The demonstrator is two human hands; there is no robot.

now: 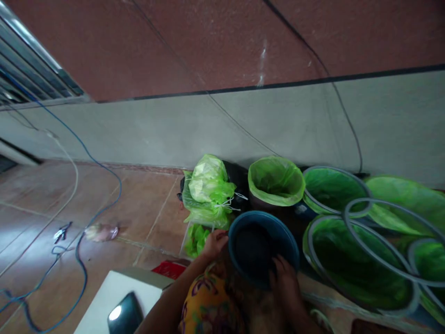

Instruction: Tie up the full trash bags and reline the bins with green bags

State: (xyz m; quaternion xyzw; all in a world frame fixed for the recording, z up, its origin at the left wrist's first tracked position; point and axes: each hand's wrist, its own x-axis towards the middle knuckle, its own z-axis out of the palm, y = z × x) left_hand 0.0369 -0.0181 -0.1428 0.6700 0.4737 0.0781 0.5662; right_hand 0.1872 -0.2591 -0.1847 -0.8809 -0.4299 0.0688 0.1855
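A round blue bin (263,217), dark inside, stands before me between my knees. My right hand (285,280) is closed over its near right rim, with the fingers dipping inside. At the left rim, my left hand (214,244) has its fingers curled in; whether they touch the bin or pinch something small does not show. Left of that hand, bright green plastic (197,239) sits in a pale container. Just behind lies a tied bundle of green plastic bags (209,185) with white strings.
A bin lined with green plastic (277,181) stands by the wall. To the right are several more green-lined bins (335,185) and a loose grey ring (385,200). A phone (125,314) rests on a white box (116,285). Blue cable (120,185) crosses the tiles.
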